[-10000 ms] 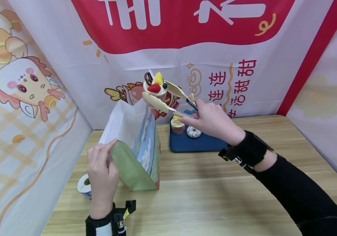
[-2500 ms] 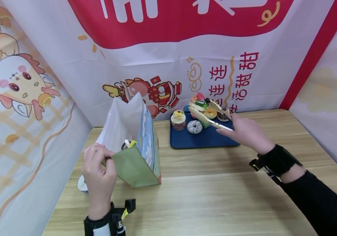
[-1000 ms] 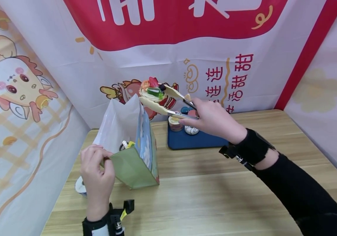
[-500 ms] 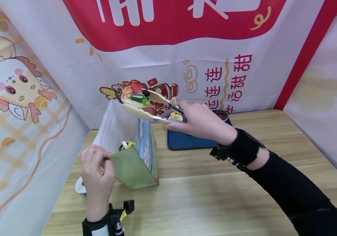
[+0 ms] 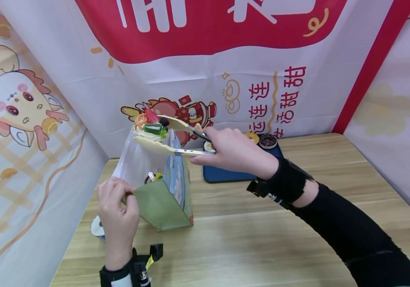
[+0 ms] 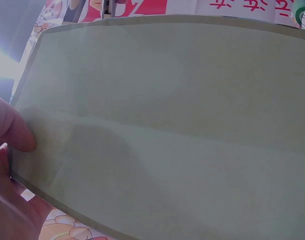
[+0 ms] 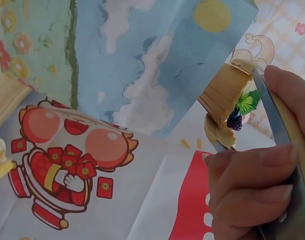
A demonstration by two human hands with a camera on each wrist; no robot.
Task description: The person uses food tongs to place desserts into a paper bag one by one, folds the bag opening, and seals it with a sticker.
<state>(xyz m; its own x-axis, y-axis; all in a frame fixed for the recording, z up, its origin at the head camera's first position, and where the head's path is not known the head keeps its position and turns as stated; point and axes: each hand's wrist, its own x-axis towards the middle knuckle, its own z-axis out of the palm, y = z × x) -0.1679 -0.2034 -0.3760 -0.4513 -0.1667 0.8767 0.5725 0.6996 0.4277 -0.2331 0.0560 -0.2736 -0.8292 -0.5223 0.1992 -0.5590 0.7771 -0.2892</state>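
Observation:
My right hand grips a pair of tongs, whose pale tips clasp a fruit-topped cupcake above the mouth of a paper bag. Its pleated brown cup, green garnish and dark berry show in the right wrist view, beside the bag's blue printed side. With thumb and fingers my left hand pinches the bag's near top edge. The green panel fills most of the left wrist view. Inside the bag a dessert's topping peeks out, with a white stick and yellow piece.
A blue tray at the back holds a chocolate doughnut, a yellow doughnut and a small cup dessert, partly hidden by my right hand. A white roll sits left of the bag. Printed cloth walls surround the wooden table.
Earlier the tongs held a strawberry-topped cup dessert over the bag. Later they took the cupcake from the tray and carried it left over the bag. My left hand keeps pinching the bag's edge.

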